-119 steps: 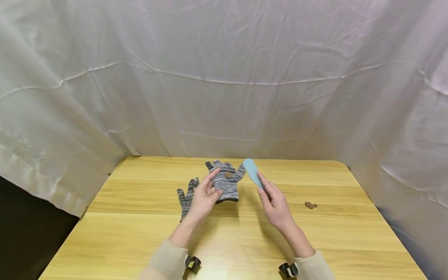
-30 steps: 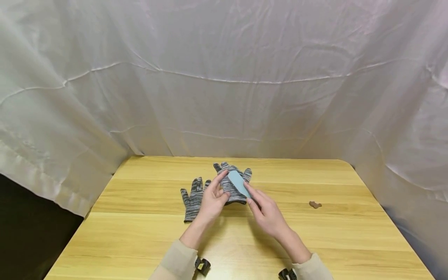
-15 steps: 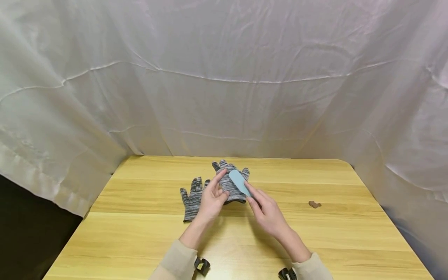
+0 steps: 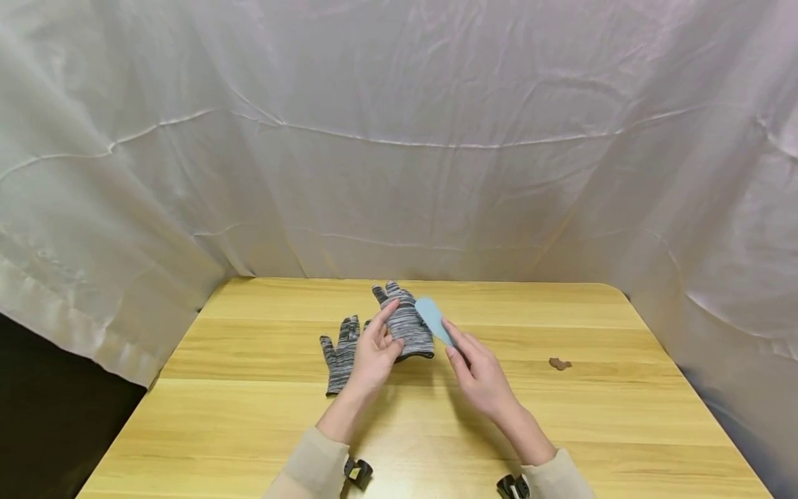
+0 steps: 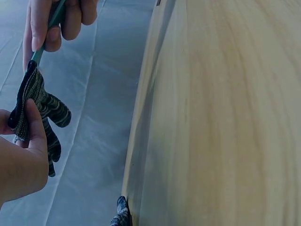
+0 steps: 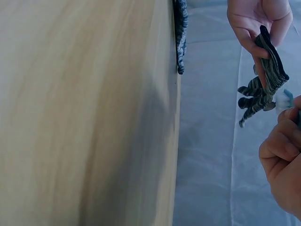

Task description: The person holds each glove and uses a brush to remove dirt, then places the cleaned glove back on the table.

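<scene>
Wrist cameras: one black block (image 4: 359, 474) on each wrist, nearest to me, at the beige sleeves (image 4: 312, 463).
Right hand (image 4: 483, 378): at four o'clock from the held glove (image 4: 409, 330); its grip is closed round the handle of a blue brush (image 4: 433, 319). A light, steady hold should let the bristles lie flat.
Left hand (image 4: 375, 357): at eight o'clock from that glove, its grip a narrow pinch near the cuff, index finger stretched along the knit. I'd keep the cloth taut here, since slack knit would likely fold under each stroke.
Loose glove (image 4: 340, 362): a striped mate lying on the bench (image 4: 623, 430), at eight o'clock, beyond the left hand.
Brown scrap (image 4: 559, 363): on the bench, between three and four o'clock, well apart from both hands.
Held glove: raised off the bench between the hands, cuff towards the person.
Cuff: the closest thing to a container; I can't tell what, if anything, sits inside.
Blue brush: head at three o'clock, against or just beside the glove; contact unclear. Short strokes away from the pinch look safest.
Curtain (image 4: 399, 173): pale, hanging at twelve o'clock behind everything.
</scene>
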`<state>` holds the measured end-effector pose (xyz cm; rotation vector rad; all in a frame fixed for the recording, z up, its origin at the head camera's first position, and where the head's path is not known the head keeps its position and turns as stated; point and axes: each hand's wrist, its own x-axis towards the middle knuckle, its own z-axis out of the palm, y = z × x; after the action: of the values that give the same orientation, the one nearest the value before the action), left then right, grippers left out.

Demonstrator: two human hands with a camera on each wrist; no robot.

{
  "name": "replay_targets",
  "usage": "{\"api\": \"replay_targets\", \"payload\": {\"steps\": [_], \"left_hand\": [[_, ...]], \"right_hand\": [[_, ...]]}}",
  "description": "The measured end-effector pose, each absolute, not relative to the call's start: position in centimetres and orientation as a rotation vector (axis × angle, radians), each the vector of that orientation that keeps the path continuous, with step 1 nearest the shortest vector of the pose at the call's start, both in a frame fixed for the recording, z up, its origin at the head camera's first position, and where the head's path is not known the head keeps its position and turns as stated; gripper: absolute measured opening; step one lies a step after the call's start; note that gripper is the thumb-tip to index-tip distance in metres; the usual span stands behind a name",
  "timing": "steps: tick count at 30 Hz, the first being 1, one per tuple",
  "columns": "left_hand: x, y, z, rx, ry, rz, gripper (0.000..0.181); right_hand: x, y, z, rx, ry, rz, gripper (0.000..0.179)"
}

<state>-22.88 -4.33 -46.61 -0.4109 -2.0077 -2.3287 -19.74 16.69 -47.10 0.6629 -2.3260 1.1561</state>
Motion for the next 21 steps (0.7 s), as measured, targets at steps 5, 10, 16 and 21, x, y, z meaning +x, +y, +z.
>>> {"api": "replay_targets", "payload": {"steps": [5, 10, 16, 21], "left_hand": [[-22.86, -4.24, -46.60, -0.409, -2.002, -2.335, 0.075], [-22.85, -4.15, -46.73, -0.407, -2.000, -2.338, 0.075], [-22.89, -4.05, -46.81, -0.395, -2.005, -2.346, 0.076], [-22.82, -4.01, -46.69, -0.401, -2.016, -2.341, 0.077]], "right_hand": [[-19.80, 16.77, -47.04, 0.673, -2.272, 1.188, 0.052], [-19.79, 16.68, -47.00, 0.700, -2.218, 1.204, 0.053], [-19.74, 16.30, -47.10, 0.761, -2.224, 1.151, 0.053], [-19.42, 16.00, -47.04, 0.771, -2.288, 1.123, 0.051]]}}
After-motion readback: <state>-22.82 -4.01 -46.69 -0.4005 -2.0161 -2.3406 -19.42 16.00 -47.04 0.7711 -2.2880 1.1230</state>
